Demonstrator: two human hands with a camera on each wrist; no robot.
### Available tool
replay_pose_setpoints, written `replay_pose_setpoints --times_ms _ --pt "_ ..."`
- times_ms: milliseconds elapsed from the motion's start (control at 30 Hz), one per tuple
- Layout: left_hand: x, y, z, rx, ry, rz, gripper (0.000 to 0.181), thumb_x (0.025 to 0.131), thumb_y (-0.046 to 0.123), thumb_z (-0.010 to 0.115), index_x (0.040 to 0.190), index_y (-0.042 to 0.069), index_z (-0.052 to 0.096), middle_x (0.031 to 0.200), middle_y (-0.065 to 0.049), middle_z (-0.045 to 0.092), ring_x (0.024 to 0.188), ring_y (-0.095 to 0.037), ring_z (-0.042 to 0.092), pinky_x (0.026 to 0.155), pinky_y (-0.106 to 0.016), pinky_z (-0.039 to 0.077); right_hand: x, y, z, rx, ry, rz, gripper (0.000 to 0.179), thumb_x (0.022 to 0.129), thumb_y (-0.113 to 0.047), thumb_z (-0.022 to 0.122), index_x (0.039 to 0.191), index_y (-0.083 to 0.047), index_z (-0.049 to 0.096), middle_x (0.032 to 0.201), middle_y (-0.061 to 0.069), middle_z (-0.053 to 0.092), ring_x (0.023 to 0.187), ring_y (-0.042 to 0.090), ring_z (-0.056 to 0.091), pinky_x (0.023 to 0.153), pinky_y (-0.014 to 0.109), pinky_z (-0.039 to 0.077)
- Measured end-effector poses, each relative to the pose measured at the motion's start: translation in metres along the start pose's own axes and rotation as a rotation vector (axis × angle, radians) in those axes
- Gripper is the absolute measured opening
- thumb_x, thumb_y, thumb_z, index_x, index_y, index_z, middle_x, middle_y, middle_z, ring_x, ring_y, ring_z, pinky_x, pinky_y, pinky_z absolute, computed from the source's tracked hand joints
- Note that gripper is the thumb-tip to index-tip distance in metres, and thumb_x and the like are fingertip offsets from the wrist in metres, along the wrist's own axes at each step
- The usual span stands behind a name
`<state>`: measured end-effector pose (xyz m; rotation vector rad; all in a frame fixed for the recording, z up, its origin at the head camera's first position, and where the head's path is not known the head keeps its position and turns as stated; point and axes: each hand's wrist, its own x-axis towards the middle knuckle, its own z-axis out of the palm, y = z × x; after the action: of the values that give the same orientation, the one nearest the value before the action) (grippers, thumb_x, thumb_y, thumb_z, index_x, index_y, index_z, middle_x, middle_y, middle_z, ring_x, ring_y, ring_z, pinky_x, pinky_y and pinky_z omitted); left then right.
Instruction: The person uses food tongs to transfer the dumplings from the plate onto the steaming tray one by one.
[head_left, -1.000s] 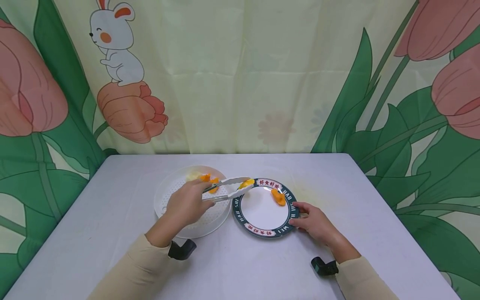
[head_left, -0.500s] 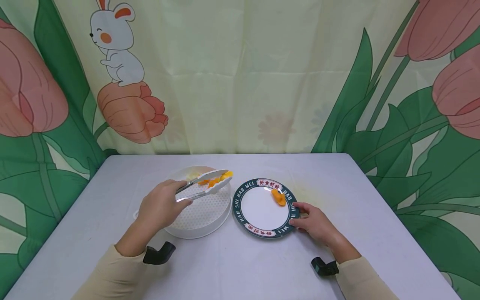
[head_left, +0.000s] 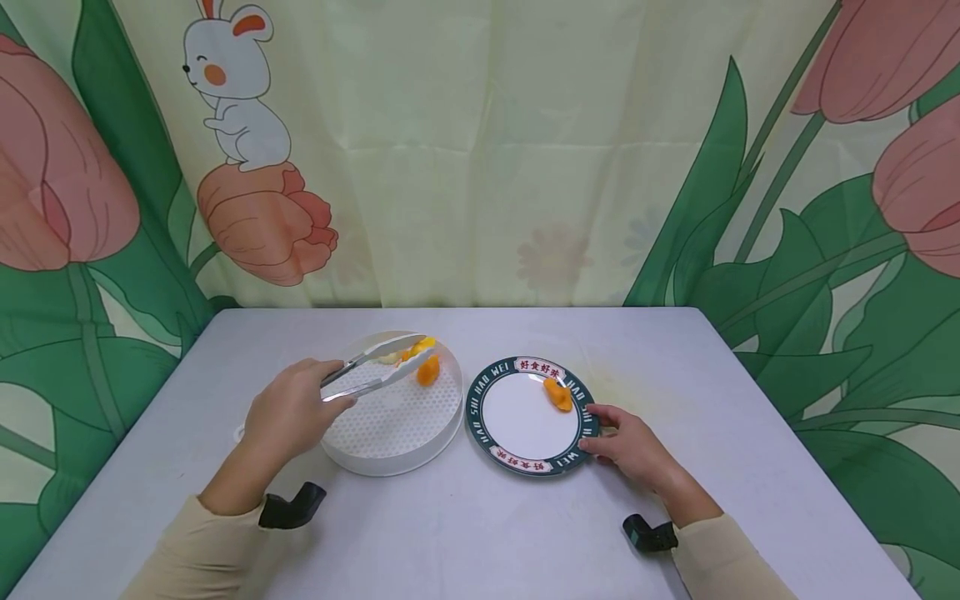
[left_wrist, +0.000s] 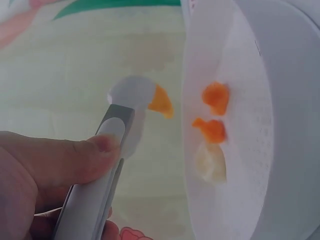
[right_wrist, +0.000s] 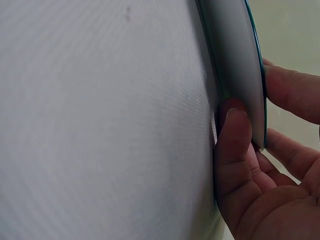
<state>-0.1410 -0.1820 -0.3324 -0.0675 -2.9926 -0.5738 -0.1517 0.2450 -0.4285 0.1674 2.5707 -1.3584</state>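
Note:
My left hand (head_left: 288, 412) grips a pair of tongs (head_left: 408, 365) with pale heads. A yellow-orange piece (left_wrist: 162, 103) sits at their tips, seen over the far part of a round white dimpled container (head_left: 386, 433). In that container lie an orange piece (head_left: 428, 371), a second orange piece (left_wrist: 212, 131) and a pale piece (left_wrist: 211, 164). What kind of food they are I cannot tell. My right hand (head_left: 626, 446) pinches the right rim of a green-edged plate (head_left: 525, 421). One orange piece (head_left: 557, 394) lies on the plate's upper right.
The container and the plate stand side by side on a white-covered table (head_left: 480, 533). A curtain with tulips and a rabbit (head_left: 487, 167) hangs behind the table's far edge. A black wrist camera (head_left: 292, 507) sticks out from the left sleeve.
My left hand has drawn left with the tongs and the yellow-orange piece, from the plate's upper-left edge to over the white container. My right hand and the plate stay where they were.

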Motion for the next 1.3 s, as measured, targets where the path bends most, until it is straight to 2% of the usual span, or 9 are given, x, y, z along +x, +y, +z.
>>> replay_pose_setpoints --times_ms 367,633,1033,1300 --pt "0.003 -0.017 -0.002 0.012 0.007 -0.032 0.060 0.086 0.020 0.080 0.135 -0.005 0.057 0.123 -0.028 0.060 0.101 -0.040 0.059 0.065 -0.044 0.054 0.001 0.000 -0.001 0.004 -0.005 0.009 0.072 0.088 -0.017 0.079 0.148 -0.003 0.044 0.147 0.029 0.042 0.112 0.033 0.057 0.085 0.036 0.056" --pt "0.005 -0.031 -0.003 0.028 -0.013 -0.079 0.061 0.086 0.021 0.079 0.136 -0.006 0.056 0.123 -0.031 0.058 0.095 -0.038 0.058 0.060 -0.038 0.050 0.000 -0.001 -0.001 -0.001 -0.007 0.001 0.071 0.088 -0.017 0.078 0.149 -0.003 0.044 0.147 0.029 0.043 0.111 0.032 0.056 0.085 0.036 0.056" --pt "0.008 -0.048 -0.001 0.036 -0.044 -0.117 0.059 0.088 0.022 0.076 0.135 -0.007 0.055 0.120 -0.031 0.058 0.091 -0.037 0.056 0.061 -0.041 0.048 0.000 -0.002 -0.002 -0.009 -0.012 0.005 0.070 0.088 -0.017 0.078 0.148 -0.003 0.044 0.143 0.026 0.046 0.101 0.028 0.057 0.083 0.034 0.056" --pt "0.008 -0.055 0.001 0.036 -0.058 -0.131 0.058 0.089 0.022 0.074 0.135 -0.008 0.055 0.120 -0.031 0.057 0.088 -0.036 0.055 0.059 -0.039 0.046 -0.001 -0.001 -0.002 -0.008 -0.010 -0.001 0.070 0.088 -0.017 0.078 0.148 -0.003 0.044 0.145 0.027 0.044 0.104 0.029 0.057 0.083 0.035 0.056"
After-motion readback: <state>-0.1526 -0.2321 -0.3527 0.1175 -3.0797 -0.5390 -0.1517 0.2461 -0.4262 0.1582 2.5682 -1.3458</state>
